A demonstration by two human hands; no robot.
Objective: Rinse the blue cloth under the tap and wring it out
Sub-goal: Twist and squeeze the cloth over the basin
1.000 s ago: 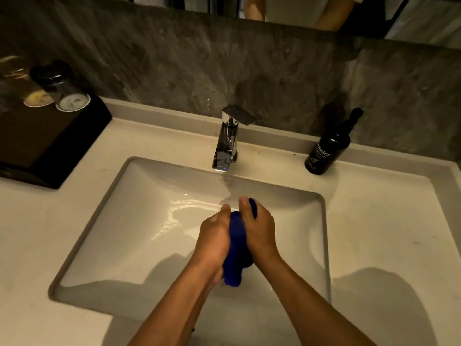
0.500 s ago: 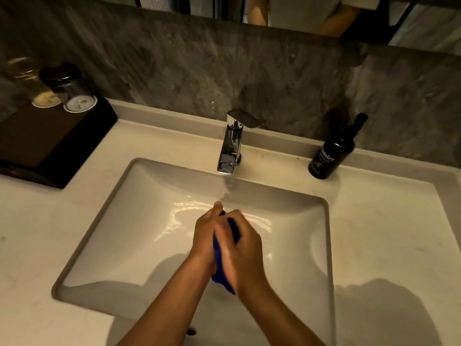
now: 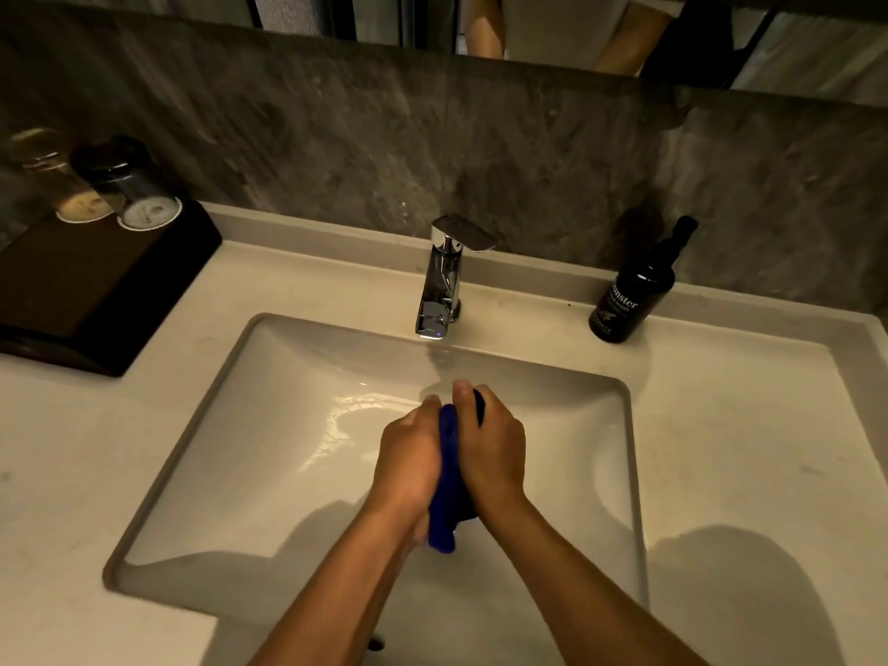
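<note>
The blue cloth (image 3: 447, 478) is bunched into a thick roll between both hands, over the middle of the white sink basin (image 3: 269, 425). My left hand (image 3: 408, 459) grips its left side and my right hand (image 3: 495, 449) grips its right side, palms pressed together around it. A tail of cloth hangs out below the wrists. The chrome tap (image 3: 442, 281) stands behind the hands; I see no stream of water from its spout. Wet glints lie on the basin floor left of the hands.
A black hand-wash bottle (image 3: 634, 290) stands on the counter right of the tap. A dark tray (image 3: 96, 286) at the back left holds two upturned glasses (image 3: 139, 194). A stone backsplash and a mirror edge run behind the pale counter (image 3: 745, 449).
My right hand had crossed over the left with the cloth twisted between them; it has now swung back to the right, and both hands sit side by side on the roll again.
</note>
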